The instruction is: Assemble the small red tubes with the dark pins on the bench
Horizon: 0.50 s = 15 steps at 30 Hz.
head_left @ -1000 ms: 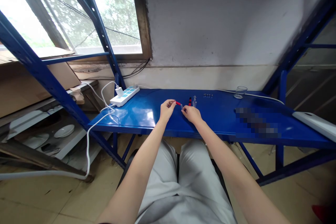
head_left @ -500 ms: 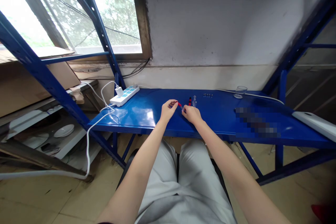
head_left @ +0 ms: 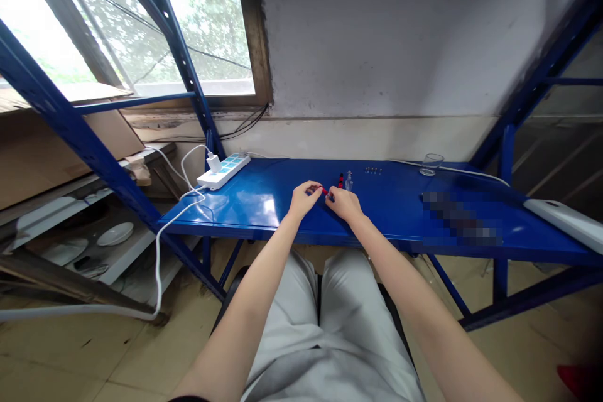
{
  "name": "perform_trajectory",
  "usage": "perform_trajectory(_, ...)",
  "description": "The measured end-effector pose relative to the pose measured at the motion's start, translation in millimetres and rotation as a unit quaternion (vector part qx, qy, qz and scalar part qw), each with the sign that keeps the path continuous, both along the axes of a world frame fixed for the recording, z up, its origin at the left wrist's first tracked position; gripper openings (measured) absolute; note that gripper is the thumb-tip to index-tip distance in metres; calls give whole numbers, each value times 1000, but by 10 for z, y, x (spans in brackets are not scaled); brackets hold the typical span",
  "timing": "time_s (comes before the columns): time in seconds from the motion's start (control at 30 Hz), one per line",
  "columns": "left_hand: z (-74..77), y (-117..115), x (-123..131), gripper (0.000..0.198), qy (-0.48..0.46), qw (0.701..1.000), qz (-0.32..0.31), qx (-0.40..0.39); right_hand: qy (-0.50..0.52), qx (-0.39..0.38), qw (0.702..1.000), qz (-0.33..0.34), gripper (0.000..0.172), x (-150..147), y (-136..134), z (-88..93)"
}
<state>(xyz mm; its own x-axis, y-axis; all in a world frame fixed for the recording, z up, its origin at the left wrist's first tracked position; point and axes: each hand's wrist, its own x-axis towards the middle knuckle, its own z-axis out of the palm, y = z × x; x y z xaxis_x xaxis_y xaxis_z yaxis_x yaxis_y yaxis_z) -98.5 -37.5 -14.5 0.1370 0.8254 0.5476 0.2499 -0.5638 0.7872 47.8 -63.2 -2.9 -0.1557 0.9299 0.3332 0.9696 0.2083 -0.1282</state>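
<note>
Over the front half of the blue table (head_left: 282, 169), my hands meet with their fingertips almost touching. My left hand (head_left: 303, 199) pinches one end of a small, slim red piece (head_left: 325, 191); its exact kind is too small to tell. The fingers of my right hand (head_left: 345, 203) are closed at the other end of that piece, hiding much of it. Just behind my right hand stand a small red-and-black piece (head_left: 340, 180) and a small clear bottle-shaped piece (head_left: 349, 181). Several tiny metallic bits (head_left: 373, 170) lie in a row farther back.
On the left end of the table is a white power strip (head_left: 224, 171) with a plug and cable. A clear glass (head_left: 431, 164) stands at the back right. A pixelated dark item (head_left: 461, 220) lies at the right, near a white object (head_left: 568, 223). Blue posts flank the table.
My fingertips have come closer together, and less of the red piece shows between them. The pale tip seen beside my right fingers is now hidden. Objects on the table stay where they were.
</note>
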Motion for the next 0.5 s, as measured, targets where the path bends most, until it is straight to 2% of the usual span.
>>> perform_trajectory(0.1, -11, -1, 3, 19, 28, 1000, -10, -6, 17, 12, 1000, 1, 19, 7, -4, 3)
perform_trajectory(0.4, -28, 34, 16, 22, 16, 999, 32, -17, 80, 57, 994, 40, 23, 5, -45, 16)
perform_trajectory(0.5, -35, 47, 17, 23, 32, 999, 15, -22, 84, 73, 992, 52, 25, 3, -53, 11)
